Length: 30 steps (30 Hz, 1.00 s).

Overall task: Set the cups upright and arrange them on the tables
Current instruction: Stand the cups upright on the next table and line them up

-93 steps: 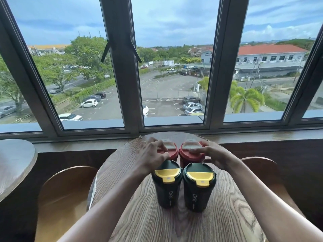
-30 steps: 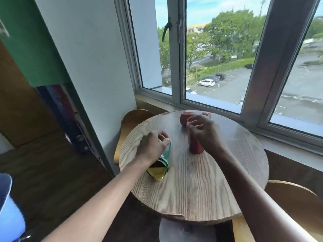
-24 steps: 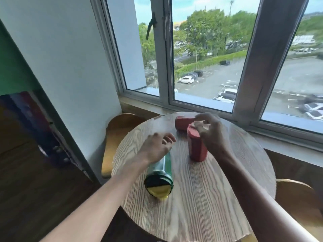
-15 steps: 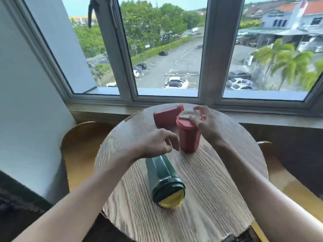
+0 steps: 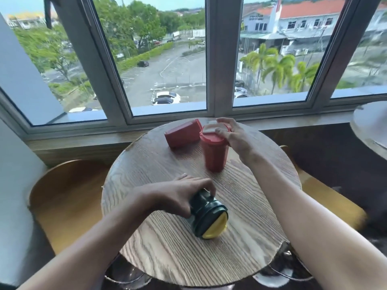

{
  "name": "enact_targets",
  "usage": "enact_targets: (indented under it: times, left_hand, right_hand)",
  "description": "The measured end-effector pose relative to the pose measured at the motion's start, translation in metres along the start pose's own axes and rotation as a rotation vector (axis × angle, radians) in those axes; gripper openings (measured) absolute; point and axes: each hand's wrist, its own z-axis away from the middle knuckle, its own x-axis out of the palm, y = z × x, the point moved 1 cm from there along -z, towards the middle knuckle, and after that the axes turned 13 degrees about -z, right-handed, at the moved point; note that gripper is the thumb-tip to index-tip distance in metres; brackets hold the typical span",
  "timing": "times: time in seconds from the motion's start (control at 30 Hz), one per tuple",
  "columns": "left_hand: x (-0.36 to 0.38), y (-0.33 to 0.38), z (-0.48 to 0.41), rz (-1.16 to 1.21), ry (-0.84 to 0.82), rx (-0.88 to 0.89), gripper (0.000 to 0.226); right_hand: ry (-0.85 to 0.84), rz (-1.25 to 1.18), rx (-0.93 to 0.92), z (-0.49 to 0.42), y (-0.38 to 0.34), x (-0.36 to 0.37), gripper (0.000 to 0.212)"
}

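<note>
Left hand point(image 5: 180, 195) grips the lying green cup point(image 5: 206, 217); right hand point(image 5: 234, 137) pinches the upright red cup's point(image 5: 214, 155) lid

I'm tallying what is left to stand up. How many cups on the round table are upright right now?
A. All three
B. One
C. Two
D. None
B: only the red cup under the right hand stands upright; the other red cup lies on its side behind it, and the dark green cup lies tipped under the left hand.
</note>
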Motion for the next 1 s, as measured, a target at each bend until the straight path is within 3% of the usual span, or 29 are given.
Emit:
enact_targets:
  times: [0.17, 0.33, 0.53, 0.67, 0.83, 1.0]
  left_hand:
    - [0.020, -0.002, 0.000, -0.309, 0.049, 0.079, 0.087]
    - [0.029, -0.005, -0.002, -0.410, 0.302, 0.149, 0.081]
    - [0.014, -0.019, -0.003, 0.118, 0.414, 0.063, 0.096]
    - [0.017, -0.034, -0.008, 0.425, 0.551, 0.015, 0.088]
    - [0.025, -0.049, -0.009, 0.866, 0.543, -0.044, 0.078]
    - [0.044, -0.054, -0.019, 0.948, 0.538, -0.128, 0.096]
  right_hand:
    - [0.004, -0.038, -0.006, -0.003, 0.004, 0.000, 0.023]
    - [0.001, -0.063, -0.017, -0.005, 0.007, -0.001, 0.024]
    - [-0.003, -0.049, -0.024, -0.006, 0.011, -0.001, 0.024]
    - [0.015, -0.065, -0.025, -0.007, 0.012, -0.001, 0.025]
    - [0.012, -0.102, -0.028, -0.005, 0.012, 0.001, 0.025]
    - [0.007, -0.127, -0.026, -0.004, 0.012, 0.000, 0.025]
